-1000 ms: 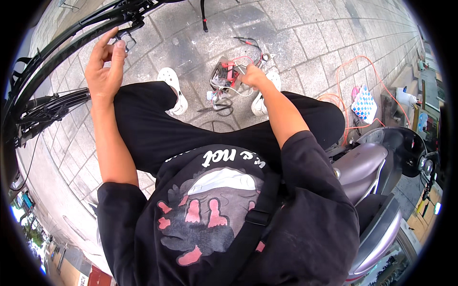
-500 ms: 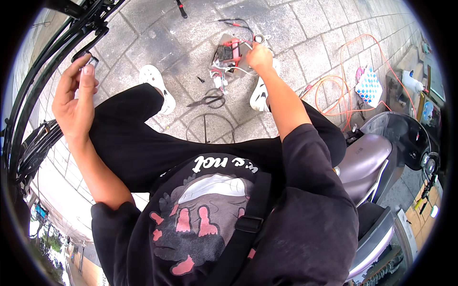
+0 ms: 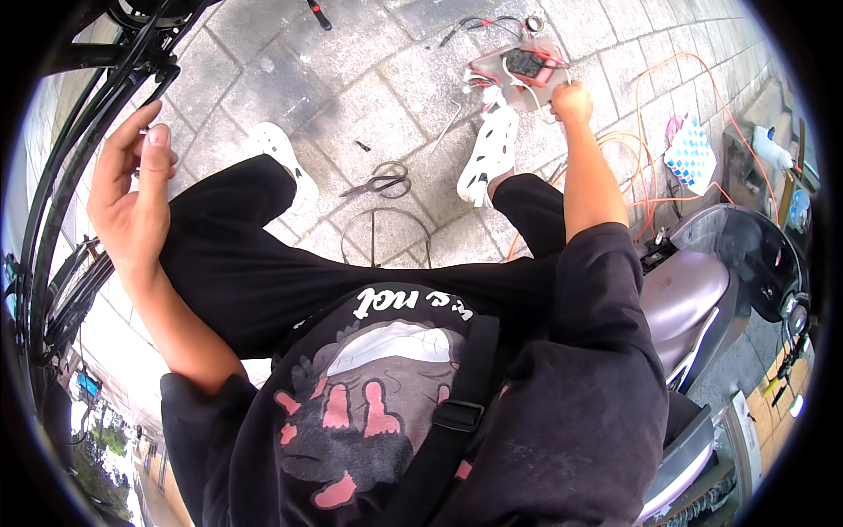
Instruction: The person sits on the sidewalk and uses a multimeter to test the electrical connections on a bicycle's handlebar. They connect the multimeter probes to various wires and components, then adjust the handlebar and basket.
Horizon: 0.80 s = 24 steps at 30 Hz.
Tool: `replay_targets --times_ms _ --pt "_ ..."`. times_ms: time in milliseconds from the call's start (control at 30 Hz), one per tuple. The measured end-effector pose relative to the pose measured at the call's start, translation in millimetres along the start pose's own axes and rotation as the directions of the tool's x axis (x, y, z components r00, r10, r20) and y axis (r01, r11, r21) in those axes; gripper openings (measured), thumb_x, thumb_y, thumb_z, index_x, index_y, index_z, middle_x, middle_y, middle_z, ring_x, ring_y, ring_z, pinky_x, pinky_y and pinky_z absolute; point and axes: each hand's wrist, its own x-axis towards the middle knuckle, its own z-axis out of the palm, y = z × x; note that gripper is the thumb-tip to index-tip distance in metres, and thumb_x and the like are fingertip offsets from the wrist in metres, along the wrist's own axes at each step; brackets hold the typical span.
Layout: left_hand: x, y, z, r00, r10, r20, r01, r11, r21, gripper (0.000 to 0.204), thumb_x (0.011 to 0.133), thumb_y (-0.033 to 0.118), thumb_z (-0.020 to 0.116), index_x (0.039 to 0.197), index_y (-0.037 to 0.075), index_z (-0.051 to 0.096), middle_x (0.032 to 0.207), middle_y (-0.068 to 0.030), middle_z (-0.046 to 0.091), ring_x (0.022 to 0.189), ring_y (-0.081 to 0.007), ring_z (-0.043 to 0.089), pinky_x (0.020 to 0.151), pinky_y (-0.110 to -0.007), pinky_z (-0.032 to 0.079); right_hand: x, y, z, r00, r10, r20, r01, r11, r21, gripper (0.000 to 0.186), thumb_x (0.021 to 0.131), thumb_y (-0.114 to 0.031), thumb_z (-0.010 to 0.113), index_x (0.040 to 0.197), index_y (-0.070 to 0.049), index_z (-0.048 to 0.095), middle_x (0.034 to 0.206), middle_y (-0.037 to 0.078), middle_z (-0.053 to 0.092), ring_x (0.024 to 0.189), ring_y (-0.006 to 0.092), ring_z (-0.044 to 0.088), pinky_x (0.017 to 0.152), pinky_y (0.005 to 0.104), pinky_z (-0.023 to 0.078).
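Observation:
My right hand (image 3: 572,101) is closed at the right edge of a greyish, see-through tray or bag (image 3: 551,53). On it lie a black-and-red meter-like device (image 3: 527,63) and tangled white and red wires (image 3: 483,81). Raised on the left beside the black bicycle frame (image 3: 114,70), my left hand (image 3: 136,193) has its thumb and fingers curled together. Whatever they pinch is mostly hidden. An L-shaped hex key (image 3: 447,127) rests on the paving, left of my white clog (image 3: 486,162).
Black-handled scissors (image 3: 386,180) and a thin dark loop (image 3: 344,239) lie between my feet. A red-and-black tool (image 3: 320,14) is farther off. At right are an orange hose (image 3: 641,149), a blue-checked bag (image 3: 689,158) and a scooter (image 3: 694,285).
My right hand and the tray with the device have shifted right and slightly away. The hex key now shows on the paving. My left hand has barely moved; the dark piece in it no longer shows.

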Motion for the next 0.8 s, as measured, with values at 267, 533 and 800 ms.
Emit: replay_targets --times_ms 267,533,800 --pt "4 -6 -3 1.0 0.005 0.01 -0.004 0.999 -0.043 0.03 0.101 0.018 0.072 0.126 0.004 0.072 0.081 0.0014 0.063 0.074 -0.0054 0.058 0.069 -0.021 0.047 -10 18 -42 0.967 0.238 0.089 -0.234 0.97 -0.059 0.044 0.09 -0.032 0.069 0.113 0.005 0.069 0.103 0.022 0.074 0.09 0.0347 0.075 0.069 0.0441 0.063" --pt "11 -49 10 1.0 0.005 0.008 -0.004 0.989 -0.148 0.028 0.101 0.021 0.071 0.126 0.006 0.072 0.081 0.0021 0.065 0.073 -0.0045 0.058 0.067 -0.021 0.048 -151 -108 47 0.895 -0.426 0.135 0.422 0.905 0.058 0.034 0.091 -0.03 0.063 0.117 -0.01 0.074 0.115 0.022 0.073 0.111 0.0386 0.07 0.097 0.0484 0.054" --pt "4 -54 2 0.996 -0.031 0.085 0.039 0.995 -0.091 0.027 0.1 0.016 0.071 0.125 0.005 0.071 0.078 0.001 0.063 0.073 -0.0067 0.059 0.07 -0.025 0.049 -379 -102 176 -0.107 -0.049 0.993 0.554 0.827 0.1 0.04 0.096 -0.034 0.063 0.126 -0.009 0.074 0.117 0.012 0.075 0.103 0.0275 0.07 0.077 0.0479 0.06"
